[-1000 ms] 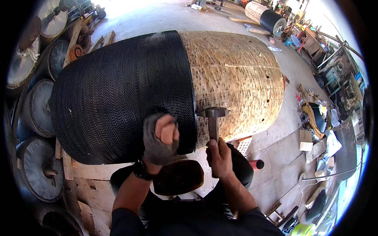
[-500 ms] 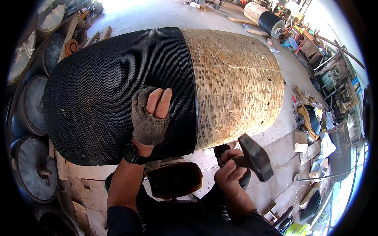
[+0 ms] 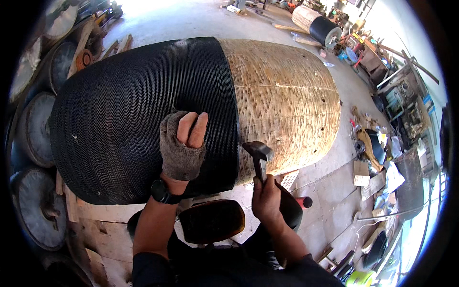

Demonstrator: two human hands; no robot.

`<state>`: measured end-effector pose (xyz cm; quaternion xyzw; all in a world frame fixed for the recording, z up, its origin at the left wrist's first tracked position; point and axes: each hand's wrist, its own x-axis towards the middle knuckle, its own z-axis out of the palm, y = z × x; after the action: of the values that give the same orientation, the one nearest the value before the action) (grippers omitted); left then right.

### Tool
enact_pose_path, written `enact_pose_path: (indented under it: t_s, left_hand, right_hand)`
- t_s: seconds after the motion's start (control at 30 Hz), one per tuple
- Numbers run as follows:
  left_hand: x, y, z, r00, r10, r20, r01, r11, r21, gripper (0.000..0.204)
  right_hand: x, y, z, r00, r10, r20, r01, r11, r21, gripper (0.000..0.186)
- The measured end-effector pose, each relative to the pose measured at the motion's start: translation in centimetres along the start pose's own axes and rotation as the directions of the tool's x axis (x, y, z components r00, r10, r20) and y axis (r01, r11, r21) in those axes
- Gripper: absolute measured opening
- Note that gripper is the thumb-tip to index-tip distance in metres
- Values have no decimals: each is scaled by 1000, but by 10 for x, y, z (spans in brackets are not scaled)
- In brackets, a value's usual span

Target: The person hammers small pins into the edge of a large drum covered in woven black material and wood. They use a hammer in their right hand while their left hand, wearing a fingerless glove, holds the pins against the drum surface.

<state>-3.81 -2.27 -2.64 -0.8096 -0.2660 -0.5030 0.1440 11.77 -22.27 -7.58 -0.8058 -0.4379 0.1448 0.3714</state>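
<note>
A large roller lies crosswise before me. Black ridged strip [image 3: 143, 115] winds closely round its left part, while the pitted wooden surface [image 3: 287, 100] shows on the right. My left hand [image 3: 184, 146], in a grey-brown work glove with bare fingers sticking out, rests on the black winding near its right edge. Those fingers are curled, and whatever they may pinch is hidden. My right hand [image 3: 266, 203] is wrapped round the handle of a hammer [image 3: 259, 152]. The hammer's metal head is over the wood, just right of the winding's edge.
A dark, amber-rimmed container [image 3: 213, 221] sits between my legs. Round-ended rollers [image 3: 38, 208] line the left side. A smaller half-wound roller [image 3: 315, 24] lies at the far right. Scraps, bags and a cardboard box [image 3: 362, 172] clutter the right-hand floor.
My right hand has swung the hammer left and turned its head up toward the winding's edge. My left hand keeps its place on the roller. The whole view has shifted slightly.
</note>
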Motion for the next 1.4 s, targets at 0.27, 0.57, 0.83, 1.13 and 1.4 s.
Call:
enact_pose_path:
  t_s: [0.27, 0.57, 0.83, 1.13, 1.4]
  left_hand:
    - [-2, -2, 0, 1000, 19, -22, -19, 1000, 19, 42]
    - [2, -1, 1, 1000, -19, 12, 18, 999, 49, 42]
    - [8, 3, 2, 1000, -12, 18, 11, 996, 88, 43]
    - [10, 1, 5, 997, -34, 72, 21, 983, 182, 33]
    - [17, -2, 9, 996, -24, 80, 2, 965, 264, 26]
  right_hand:
    - [-21, 14, 0, 934, -218, -282, 287, 930, 230, 14]
    - [-13, 10, -8, 954, -178, -240, 248, 919, 307, 18]
    - [9, -12, -3, 927, -240, -290, 331, 885, 327, 16]
    - [-16, 17, 0, 976, -151, -155, 180, 965, 193, 24]
    - [-76, 63, 14, 995, -72, -70, 84, 978, 189, 24]
